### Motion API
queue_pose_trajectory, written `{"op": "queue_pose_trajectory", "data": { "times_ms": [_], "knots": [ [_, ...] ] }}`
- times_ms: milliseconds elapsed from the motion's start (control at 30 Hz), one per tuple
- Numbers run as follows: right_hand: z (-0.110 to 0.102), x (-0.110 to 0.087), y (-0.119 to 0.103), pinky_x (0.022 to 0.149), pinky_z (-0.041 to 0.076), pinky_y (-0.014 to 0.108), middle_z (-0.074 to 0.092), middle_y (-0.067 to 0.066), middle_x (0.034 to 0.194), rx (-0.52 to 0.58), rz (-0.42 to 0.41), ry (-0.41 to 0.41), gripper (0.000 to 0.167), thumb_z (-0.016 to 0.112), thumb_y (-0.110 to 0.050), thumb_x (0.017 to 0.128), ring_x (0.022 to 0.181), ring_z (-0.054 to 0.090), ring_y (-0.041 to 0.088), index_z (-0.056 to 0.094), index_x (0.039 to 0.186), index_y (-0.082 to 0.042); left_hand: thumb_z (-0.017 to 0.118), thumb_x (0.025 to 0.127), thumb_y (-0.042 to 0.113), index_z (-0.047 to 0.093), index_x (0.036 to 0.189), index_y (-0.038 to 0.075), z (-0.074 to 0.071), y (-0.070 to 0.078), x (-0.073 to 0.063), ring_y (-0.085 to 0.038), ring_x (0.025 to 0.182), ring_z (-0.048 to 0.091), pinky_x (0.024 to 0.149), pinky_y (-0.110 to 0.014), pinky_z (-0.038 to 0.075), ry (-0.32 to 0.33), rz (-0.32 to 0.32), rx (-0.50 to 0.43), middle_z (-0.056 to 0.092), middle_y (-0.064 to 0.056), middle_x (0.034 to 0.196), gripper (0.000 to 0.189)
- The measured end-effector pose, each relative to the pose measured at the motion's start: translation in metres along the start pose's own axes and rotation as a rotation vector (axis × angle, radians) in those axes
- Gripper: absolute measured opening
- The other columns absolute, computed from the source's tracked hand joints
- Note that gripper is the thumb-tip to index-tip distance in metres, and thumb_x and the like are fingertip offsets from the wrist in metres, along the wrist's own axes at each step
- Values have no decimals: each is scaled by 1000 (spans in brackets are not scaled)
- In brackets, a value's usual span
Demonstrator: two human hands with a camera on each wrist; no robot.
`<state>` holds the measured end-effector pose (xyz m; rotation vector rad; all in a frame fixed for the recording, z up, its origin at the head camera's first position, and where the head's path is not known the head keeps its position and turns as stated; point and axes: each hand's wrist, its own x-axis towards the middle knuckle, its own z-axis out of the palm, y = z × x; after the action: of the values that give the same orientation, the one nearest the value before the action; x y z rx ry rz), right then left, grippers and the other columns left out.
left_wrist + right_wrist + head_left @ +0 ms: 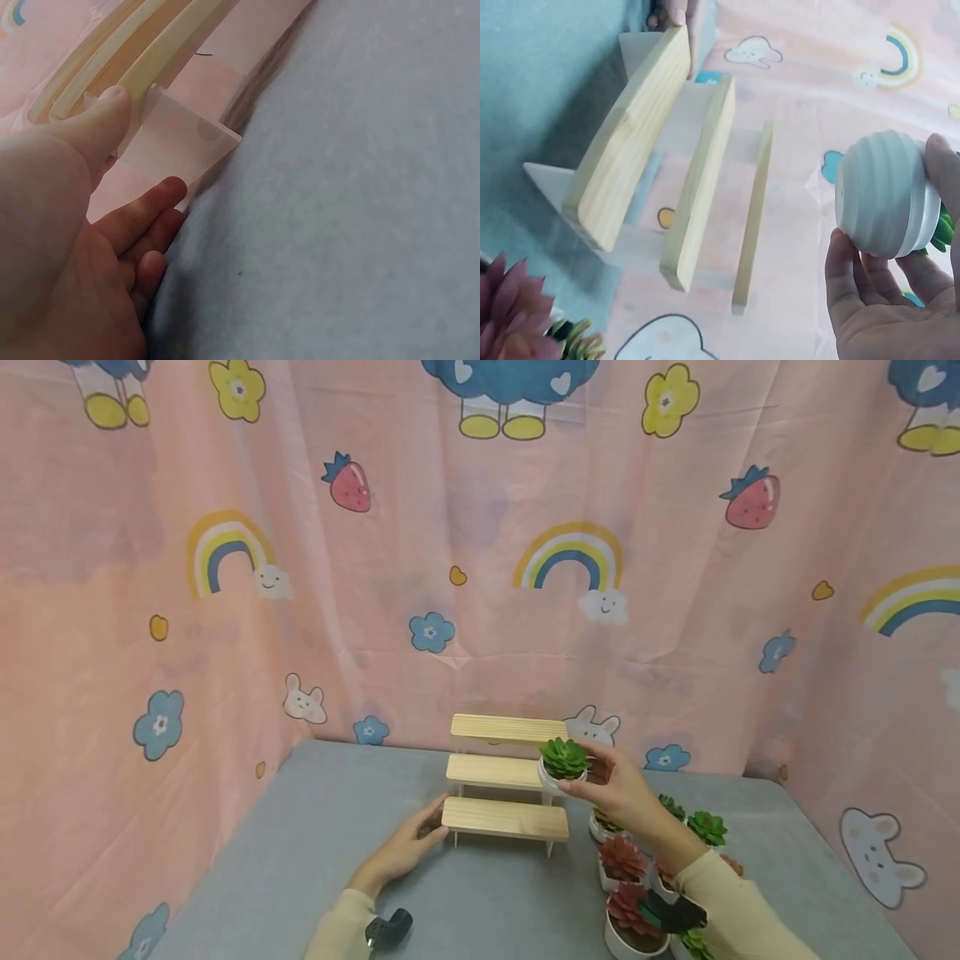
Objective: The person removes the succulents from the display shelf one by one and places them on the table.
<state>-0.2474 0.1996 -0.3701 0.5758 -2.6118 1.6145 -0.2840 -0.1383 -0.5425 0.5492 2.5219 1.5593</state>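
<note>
My right hand (pixel 618 785) grips a small artificial succulent (pixel 565 758) by its ribbed white pot (pixel 885 195). It is held in the air at the right end of the stand's middle board. The pot's bottom shows in the right wrist view, with green leaves mostly hidden behind the thumb. A three-step display stand (pixel 506 818) of light wood boards and clear side panels (pixel 176 139) stands on the table. My left hand (pixel 405 843) holds the left end of its lowest board between thumb and fingers, the other fingers loosely bent beside the panel.
Several potted succulents crowd the table right of the stand, including a red one (pixel 624 857), another red one (pixel 628 910) and a green one (pixel 707 828). The grey table (pixel 300 827) meets a pink printed curtain (pixel 420 693) behind the stand.
</note>
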Motion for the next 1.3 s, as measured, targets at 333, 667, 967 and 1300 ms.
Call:
{"op": "queue_pose_trajectory", "data": {
  "times_ms": [333,667,967,1300],
  "knots": [
    [-20,-32,6,92,59,41,43,33,152,-79,64,63,74,71,-20,96,129,56,47,33,153,6,53,104,44,30,161,19,-1,-1,-1,-41,140,48,115,-63,36,3,23,22,53,-19,149,66],
    [-39,-66,21,84,55,20,42,35,151,-125,90,119,72,73,-15,94,110,56,-13,36,150,11,57,104,33,32,160,18,-1,3,-1,-40,137,50,114,-65,36,9,23,-21,55,-18,147,63],
    [-56,-91,45,86,49,10,37,39,152,-185,137,162,69,72,-12,94,124,52,-6,37,148,14,56,104,32,30,160,15,-2,2,2,-40,137,50,116,-65,33,0,34,-31,55,-19,147,64],
    [-78,-125,63,66,53,26,55,18,136,-174,328,222,76,68,-20,98,77,57,-1,27,153,12,54,104,40,29,161,15,-2,-1,2,-41,139,48,117,-65,32,-15,33,-3,53,-19,149,67]
  ]
}}
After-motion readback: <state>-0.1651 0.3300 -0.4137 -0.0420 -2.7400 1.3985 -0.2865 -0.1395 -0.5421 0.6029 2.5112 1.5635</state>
